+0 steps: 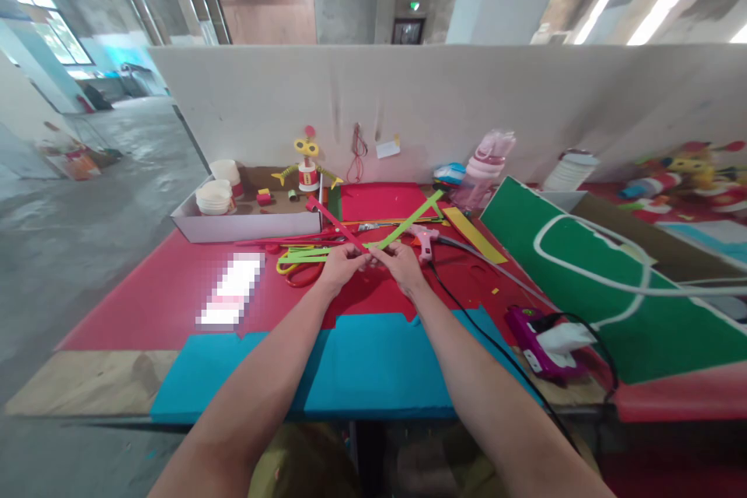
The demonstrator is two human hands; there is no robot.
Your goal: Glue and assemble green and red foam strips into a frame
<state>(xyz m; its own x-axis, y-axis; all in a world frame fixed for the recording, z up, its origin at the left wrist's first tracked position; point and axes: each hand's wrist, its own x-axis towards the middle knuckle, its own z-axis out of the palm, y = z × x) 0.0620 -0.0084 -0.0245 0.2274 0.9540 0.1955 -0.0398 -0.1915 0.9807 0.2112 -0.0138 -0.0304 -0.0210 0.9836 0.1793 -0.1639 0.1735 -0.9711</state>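
Both my hands meet above the red table covering. My left hand (344,266) is closed, fingertips pinching near the end of a red paper strip (337,222) that slants up to the left. A light green paper strip (413,215) slants up to the right from the fingers of my right hand (398,264), which is closed on its lower end. The two strips meet at the fingertips; how they join is hidden. Beside my left hand lie more green strips (303,255) and yellow and red scissors (297,272). A pink glue gun (426,241) lies just right of my right hand.
Blue sheets (379,373) cover the front edge. At the left stands a white tray (250,227) with paper cups (215,197) and a toy figure (307,171). On the right are a purple power strip (542,350), cables, a green board (560,272) and a pink bottle (487,163).
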